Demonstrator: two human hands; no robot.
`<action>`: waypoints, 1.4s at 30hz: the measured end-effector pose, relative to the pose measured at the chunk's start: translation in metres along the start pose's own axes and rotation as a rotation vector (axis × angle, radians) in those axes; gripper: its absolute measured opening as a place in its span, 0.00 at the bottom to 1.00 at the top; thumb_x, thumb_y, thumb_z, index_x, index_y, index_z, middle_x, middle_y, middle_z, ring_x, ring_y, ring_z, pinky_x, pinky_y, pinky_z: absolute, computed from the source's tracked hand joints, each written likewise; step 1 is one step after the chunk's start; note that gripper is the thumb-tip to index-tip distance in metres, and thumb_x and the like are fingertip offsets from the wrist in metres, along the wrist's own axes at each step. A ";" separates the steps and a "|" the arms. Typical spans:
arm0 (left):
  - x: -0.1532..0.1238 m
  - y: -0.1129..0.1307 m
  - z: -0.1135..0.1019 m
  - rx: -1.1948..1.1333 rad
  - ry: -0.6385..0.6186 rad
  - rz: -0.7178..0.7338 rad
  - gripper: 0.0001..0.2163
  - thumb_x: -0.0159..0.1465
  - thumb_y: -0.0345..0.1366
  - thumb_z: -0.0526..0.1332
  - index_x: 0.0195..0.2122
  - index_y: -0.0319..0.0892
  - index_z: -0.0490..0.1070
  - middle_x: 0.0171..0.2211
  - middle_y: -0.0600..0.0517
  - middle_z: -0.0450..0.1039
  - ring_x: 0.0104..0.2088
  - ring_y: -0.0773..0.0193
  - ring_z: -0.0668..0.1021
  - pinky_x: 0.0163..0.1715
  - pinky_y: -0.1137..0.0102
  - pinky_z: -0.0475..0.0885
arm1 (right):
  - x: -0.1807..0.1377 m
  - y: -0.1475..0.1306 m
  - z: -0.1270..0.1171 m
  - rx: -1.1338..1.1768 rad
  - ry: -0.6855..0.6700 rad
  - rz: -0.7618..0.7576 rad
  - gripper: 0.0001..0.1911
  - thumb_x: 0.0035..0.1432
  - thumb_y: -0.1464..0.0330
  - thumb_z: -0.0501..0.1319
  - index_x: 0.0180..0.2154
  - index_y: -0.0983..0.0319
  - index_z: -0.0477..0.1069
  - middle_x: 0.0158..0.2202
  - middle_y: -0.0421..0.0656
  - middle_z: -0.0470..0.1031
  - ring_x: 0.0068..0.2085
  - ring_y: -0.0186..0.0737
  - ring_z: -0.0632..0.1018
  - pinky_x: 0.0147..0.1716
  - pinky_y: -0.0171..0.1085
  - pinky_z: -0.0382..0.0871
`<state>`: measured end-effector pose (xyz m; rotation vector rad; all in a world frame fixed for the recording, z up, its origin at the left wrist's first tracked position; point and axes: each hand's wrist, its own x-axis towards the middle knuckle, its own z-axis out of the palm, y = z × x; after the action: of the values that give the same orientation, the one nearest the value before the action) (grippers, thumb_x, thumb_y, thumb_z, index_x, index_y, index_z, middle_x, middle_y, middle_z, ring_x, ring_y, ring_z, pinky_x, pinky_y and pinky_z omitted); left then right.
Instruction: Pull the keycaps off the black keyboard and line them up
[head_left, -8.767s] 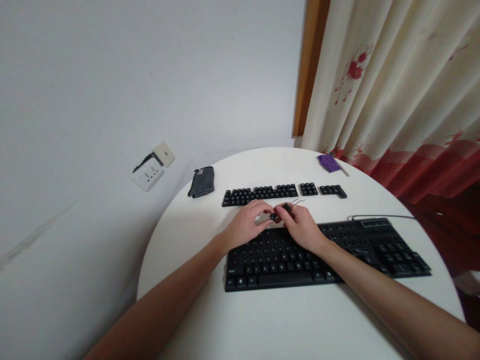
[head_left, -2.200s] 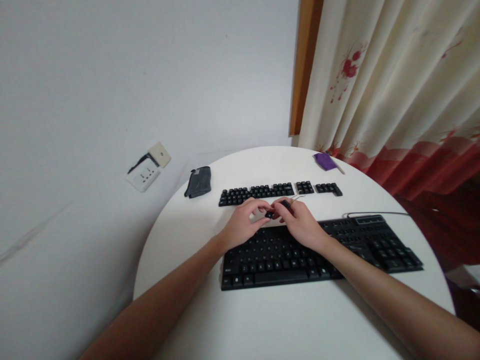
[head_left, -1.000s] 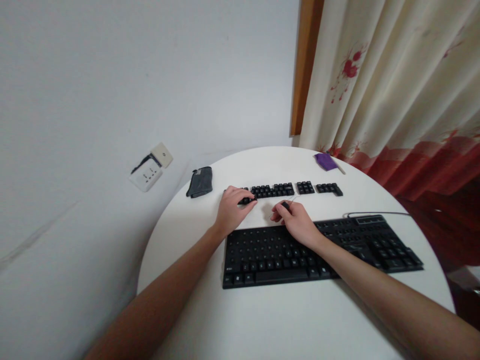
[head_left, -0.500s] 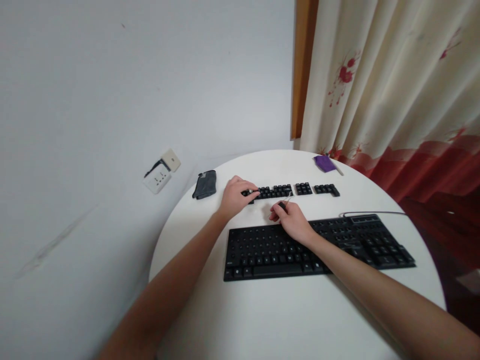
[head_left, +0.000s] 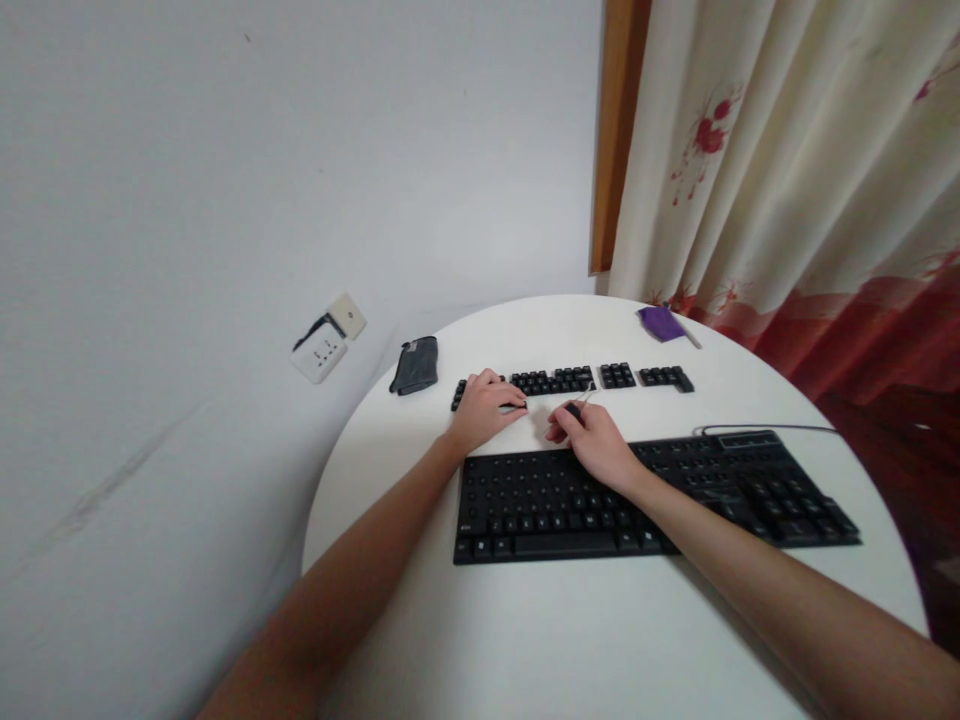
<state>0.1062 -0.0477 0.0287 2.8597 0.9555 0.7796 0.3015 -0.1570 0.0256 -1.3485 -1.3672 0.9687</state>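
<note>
My left hand [head_left: 484, 410] is low over the table at the left end of the keycap rows, its thumb and fingers closed about a small black keycap [head_left: 513, 407]. To its right, my right hand [head_left: 592, 440] is closed around the dark handle of a keycap puller [head_left: 586, 393], whose thin wire loops point away from me. Under the right wrist lies a black keyboard [head_left: 570, 545]. Caps are off much of its upper and middle left area, while the bottom rows carry theirs. Behind both hands, loose keycaps [head_left: 553, 382] stand in rows, partly hidden by the left hand.
A dark zip pouch [head_left: 417, 365] lies at the table's back left. Toward the back right is a purple cloth-like piece [head_left: 661, 324] with a pale stick. The keyboard cable [head_left: 772, 427] runs off right. A wall with a socket [head_left: 321, 352] borders the round white table [head_left: 600, 640].
My left hand has come slightly nearer and lower, uncovering keycaps at the row's left end. The right hand keeps the puller in nearly the same place; the whole view has shifted a little.
</note>
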 end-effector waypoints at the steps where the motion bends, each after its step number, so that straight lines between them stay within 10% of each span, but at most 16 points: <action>1: 0.000 0.000 0.000 0.009 0.000 -0.003 0.05 0.60 0.42 0.67 0.33 0.50 0.80 0.43 0.54 0.80 0.43 0.56 0.70 0.46 0.57 0.63 | 0.000 0.000 0.000 0.002 -0.003 -0.005 0.14 0.65 0.64 0.54 0.31 0.64 0.72 0.28 0.46 0.80 0.30 0.39 0.78 0.32 0.35 0.69; 42: -0.001 0.004 0.004 0.048 0.111 -0.204 0.23 0.54 0.40 0.72 0.51 0.51 0.73 0.54 0.50 0.69 0.54 0.49 0.66 0.53 0.53 0.61 | -0.001 0.002 0.000 -0.029 -0.013 -0.012 0.15 0.65 0.63 0.54 0.33 0.64 0.74 0.29 0.46 0.80 0.31 0.41 0.80 0.35 0.38 0.70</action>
<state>0.1096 -0.0508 0.0253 2.7232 1.2712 0.9139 0.3022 -0.1583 0.0236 -1.3557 -1.4027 0.9547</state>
